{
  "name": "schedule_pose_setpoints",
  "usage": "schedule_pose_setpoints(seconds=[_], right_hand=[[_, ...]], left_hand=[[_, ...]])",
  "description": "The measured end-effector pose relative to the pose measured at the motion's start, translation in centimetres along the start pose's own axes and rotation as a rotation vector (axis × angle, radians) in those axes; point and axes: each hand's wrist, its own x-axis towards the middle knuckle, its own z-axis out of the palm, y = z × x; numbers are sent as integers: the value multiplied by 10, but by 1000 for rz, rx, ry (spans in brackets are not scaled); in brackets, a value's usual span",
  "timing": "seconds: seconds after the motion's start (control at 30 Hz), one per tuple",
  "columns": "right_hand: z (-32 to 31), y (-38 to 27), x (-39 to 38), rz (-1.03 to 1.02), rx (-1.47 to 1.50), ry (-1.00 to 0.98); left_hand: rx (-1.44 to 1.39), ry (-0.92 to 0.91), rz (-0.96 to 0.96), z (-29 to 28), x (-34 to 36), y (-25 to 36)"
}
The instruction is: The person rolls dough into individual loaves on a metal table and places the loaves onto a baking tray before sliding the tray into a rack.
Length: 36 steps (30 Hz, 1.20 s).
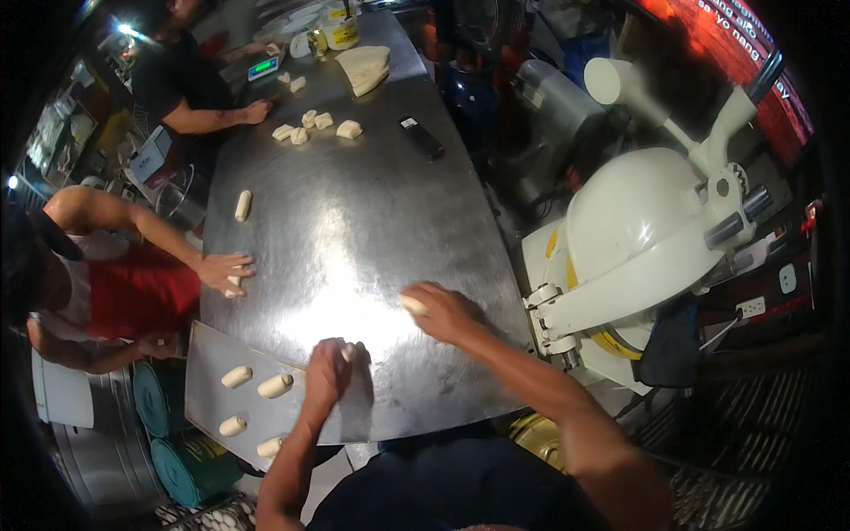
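My right hand (441,311) is curled over a pale piece of dough (413,304) on the steel table (354,212), with one end of the dough showing at its left side. Closer to the near edge, my left hand (328,370) is closed around another dough piece (349,351), mostly hidden by the fingers. To the left, a metal tray (205,372) holds several short dough rolls, one of them this dough roll (275,385). My left forearm passes beside the tray's right side.
At the left edge a co-worker's hand (226,273) presses a dough piece. One dough roll (243,205) lies farther up. Beyond are several dough lumps (299,135), a black handheld device (421,138), a large dough slab (364,69) and a scale (264,69). A cream-coloured machine (637,221) stands right.
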Motion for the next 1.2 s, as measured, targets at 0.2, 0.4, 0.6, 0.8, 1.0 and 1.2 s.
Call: schedule_pose_setpoints(seconds=[0.2,0.4,0.6,0.8,1.0,1.2], right_hand=[[-39,-16,-194,2,-377,-211],[-2,-15,-123,260,-619,-117],[10,-19,-116,209,-639,-114],[2,-66,-235,160,-630,-237],[6,-22,-116,228,-885,-305],[13,-22,-77,419,-698,-52]], left_hand=[[278,72,145,42,-79,25],[383,13,74,30,28,14],[314,126,150,44,22,-9],[249,-87,218,29,-104,38],[306,-29,185,32,-14,21],[367,189,156,43,42,13]])
